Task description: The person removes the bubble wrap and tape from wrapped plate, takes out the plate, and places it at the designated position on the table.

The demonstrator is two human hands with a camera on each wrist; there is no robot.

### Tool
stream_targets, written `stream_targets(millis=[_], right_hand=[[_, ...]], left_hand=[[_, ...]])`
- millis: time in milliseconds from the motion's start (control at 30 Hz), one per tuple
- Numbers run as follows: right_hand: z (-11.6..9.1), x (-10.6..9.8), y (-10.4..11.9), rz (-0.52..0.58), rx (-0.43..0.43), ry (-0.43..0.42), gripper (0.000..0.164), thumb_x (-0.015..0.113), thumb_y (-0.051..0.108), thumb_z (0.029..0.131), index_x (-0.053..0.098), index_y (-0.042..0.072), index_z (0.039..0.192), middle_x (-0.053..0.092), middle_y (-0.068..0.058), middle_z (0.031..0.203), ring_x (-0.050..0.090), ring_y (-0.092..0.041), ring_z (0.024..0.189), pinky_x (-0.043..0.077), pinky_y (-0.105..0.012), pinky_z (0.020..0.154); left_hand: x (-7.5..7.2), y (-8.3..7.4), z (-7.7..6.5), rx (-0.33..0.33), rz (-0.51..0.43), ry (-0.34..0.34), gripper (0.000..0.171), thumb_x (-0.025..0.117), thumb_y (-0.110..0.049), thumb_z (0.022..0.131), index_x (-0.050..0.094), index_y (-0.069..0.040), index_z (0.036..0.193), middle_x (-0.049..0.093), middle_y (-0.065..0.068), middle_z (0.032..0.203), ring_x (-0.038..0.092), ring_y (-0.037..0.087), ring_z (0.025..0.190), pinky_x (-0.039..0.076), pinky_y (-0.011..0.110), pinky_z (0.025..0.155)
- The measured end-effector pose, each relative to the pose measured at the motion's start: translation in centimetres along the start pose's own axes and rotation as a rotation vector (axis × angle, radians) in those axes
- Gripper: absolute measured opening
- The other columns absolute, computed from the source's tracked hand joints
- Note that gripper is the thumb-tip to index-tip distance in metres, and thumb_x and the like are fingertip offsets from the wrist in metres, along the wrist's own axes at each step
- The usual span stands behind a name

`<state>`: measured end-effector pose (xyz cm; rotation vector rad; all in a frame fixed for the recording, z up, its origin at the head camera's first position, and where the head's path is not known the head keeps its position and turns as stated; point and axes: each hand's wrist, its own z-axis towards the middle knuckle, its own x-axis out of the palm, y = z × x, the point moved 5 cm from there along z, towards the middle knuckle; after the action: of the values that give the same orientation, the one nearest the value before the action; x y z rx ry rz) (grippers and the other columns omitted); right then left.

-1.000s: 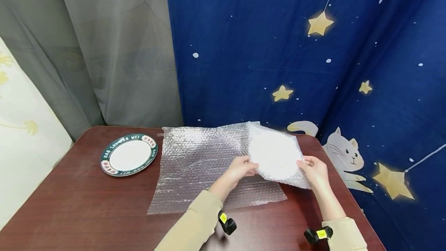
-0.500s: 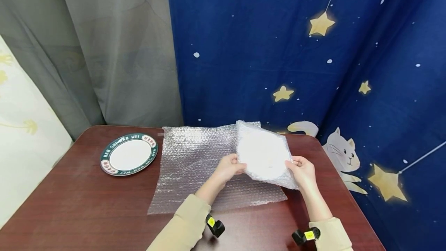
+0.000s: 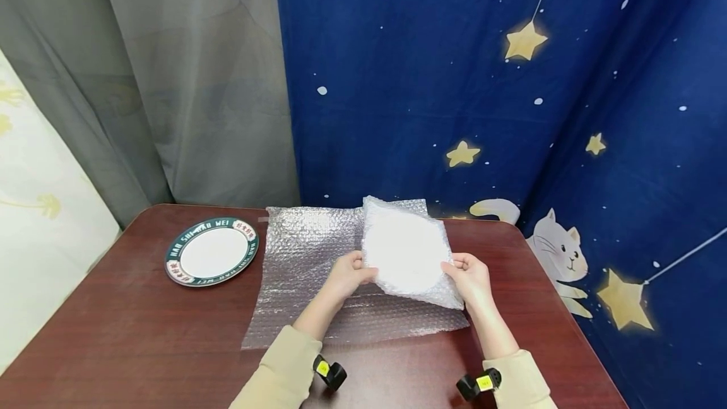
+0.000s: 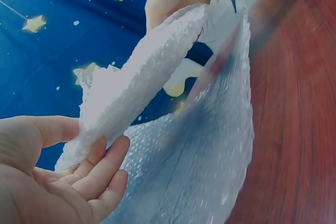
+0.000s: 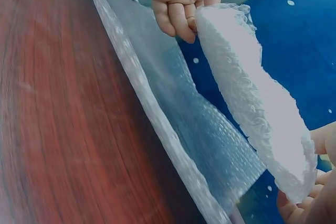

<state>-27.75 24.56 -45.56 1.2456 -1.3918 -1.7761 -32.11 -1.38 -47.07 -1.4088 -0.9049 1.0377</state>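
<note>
Both hands hold a bubble-wrapped bundle (image 3: 406,251), flat and roughly square, with a round white shape showing through. My left hand (image 3: 345,276) pinches its left edge, thumb on the near face and fingers behind. At the opposite edge, my right hand (image 3: 471,279) grips it the same way. Seen edge-on in the left wrist view, the bundle (image 4: 142,72) is raised and tilted above a flat sheet of bubble wrap (image 4: 205,140). The right wrist view has the bundle (image 5: 252,93) stretched between the two hands. What is inside it is hidden by the wrap.
The bubble wrap sheet (image 3: 301,283) lies spread on the dark red table (image 3: 113,333). To its left sits a white plate (image 3: 212,252) with a green lettered rim. Grey and starry blue curtains (image 3: 397,81) hang right behind the table's far edge.
Both hands have carried the bundle leftward, from the sheet's right end to farther over the sheet. The plate and the sheet stay where they were.
</note>
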Motion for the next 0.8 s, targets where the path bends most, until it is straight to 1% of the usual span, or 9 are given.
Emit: stream_targets(millis=[67, 100, 167, 300, 467, 567, 700, 733, 800], right_hand=[[-0.1, 0.6, 0.2, 0.002, -0.006, 0.008, 0.024, 0.071, 0.003, 0.082, 0.063, -0.008, 0.103, 0.065, -0.006, 0.081, 0.056, -0.010, 0.070, 0.046, -0.020, 0.061], [-0.2, 0.9, 0.2, 0.004, -0.008, 0.012, 0.024, 0.071, 0.003, 0.082, 0.063, -0.008, 0.102, 0.065, -0.006, 0.081, 0.056, -0.010, 0.070, 0.046, -0.020, 0.060], [-0.3, 1.5, 0.4, 0.004, -0.016, 0.021, 0.024, 0.071, 0.002, 0.082, 0.063, -0.009, 0.101, 0.065, -0.007, 0.080, 0.056, -0.010, 0.069, 0.046, -0.020, 0.060], [-0.5, 2.5, 0.6, 0.012, -0.025, 0.031, 0.023, 0.071, 0.001, 0.081, 0.063, -0.009, 0.100, 0.064, -0.006, 0.078, 0.056, -0.010, 0.067, 0.046, -0.021, 0.059], [-0.7, 3.6, 0.5, 0.015, -0.038, 0.053, 0.026, 0.072, 0.000, 0.079, 0.062, -0.011, 0.101, 0.064, -0.008, 0.079, 0.055, -0.009, 0.067, 0.047, -0.020, 0.059], [-0.9, 4.2, 0.4, 0.011, -0.051, 0.064, 0.026, 0.072, -0.001, 0.078, 0.061, -0.012, 0.100, 0.063, -0.008, 0.078, 0.054, -0.009, 0.067, 0.047, -0.019, 0.059], [-1.0, 5.1, 0.3, -0.001, -0.055, 0.077, 0.025, 0.073, -0.002, 0.077, 0.062, -0.012, 0.097, 0.062, -0.007, 0.076, 0.054, -0.010, 0.066, 0.047, -0.021, 0.059], [-1.0, 5.2, 0.3, -0.005, -0.056, 0.082, 0.025, 0.073, -0.002, 0.076, 0.062, -0.012, 0.097, 0.062, -0.007, 0.076, 0.054, -0.010, 0.065, 0.047, -0.021, 0.059], [-1.0, 5.5, 0.3, -0.017, -0.059, 0.091, 0.026, 0.074, -0.001, 0.076, 0.063, -0.012, 0.097, 0.062, -0.007, 0.075, 0.054, -0.010, 0.065, 0.047, -0.023, 0.059]], left_hand=[[-0.6, 0.1, -0.2, 0.003, 0.024, -0.011, 0.028, 0.070, -0.007, 0.081, 0.043, -0.005, 0.079, 0.038, -0.005, 0.054, 0.050, 0.014, 0.059, 0.047, 0.031, 0.061], [-1.0, 0.1, -0.4, 0.008, 0.039, -0.017, 0.024, 0.070, -0.007, 0.081, 0.047, -0.002, 0.082, 0.037, -0.005, 0.054, 0.048, 0.014, 0.058, 0.044, 0.030, 0.060], [-1.5, 0.2, -0.6, -0.005, 0.062, -0.028, 0.025, 0.070, -0.008, 0.081, 0.052, 0.005, 0.091, 0.042, -0.005, 0.056, 0.049, 0.013, 0.060, 0.044, 0.029, 0.062], [-2.6, 0.6, -1.0, -0.030, 0.087, -0.049, 0.051, 0.070, -0.008, 0.081, 0.050, 0.014, 0.122, 0.061, 0.002, 0.071, 0.060, 0.015, 0.072, 0.050, 0.036, 0.076], [-3.7, 0.9, -1.4, -0.029, 0.099, -0.064, 0.052, 0.070, -0.006, 0.080, 0.050, 0.015, 0.123, 0.066, 0.008, 0.079, 0.061, 0.017, 0.073, 0.051, 0.037, 0.075], [-4.3, 0.9, -1.6, -0.042, 0.117, -0.067, 0.027, 0.070, -0.005, 0.081, 0.055, 0.007, 0.099, 0.053, 0.001, 0.065, 0.051, 0.013, 0.062, 0.045, 0.030, 0.062], [-5.0, 1.0, -2.0, -0.067, 0.141, -0.066, 0.022, 0.070, -0.004, 0.081, 0.048, -0.001, 0.086, 0.047, 0.002, 0.064, 0.048, 0.015, 0.062, 0.040, 0.029, 0.059], [-5.1, 1.0, -2.1, -0.070, 0.147, -0.067, 0.022, 0.070, -0.004, 0.081, 0.052, 0.003, 0.091, 0.054, 0.005, 0.069, 0.053, 0.016, 0.066, 0.045, 0.031, 0.062], [-5.4, 1.2, -2.3, -0.079, 0.158, -0.068, 0.035, 0.070, -0.005, 0.082, 0.054, 0.011, 0.108, 0.064, 0.015, 0.087, 0.062, 0.021, 0.076, 0.051, 0.037, 0.074]])
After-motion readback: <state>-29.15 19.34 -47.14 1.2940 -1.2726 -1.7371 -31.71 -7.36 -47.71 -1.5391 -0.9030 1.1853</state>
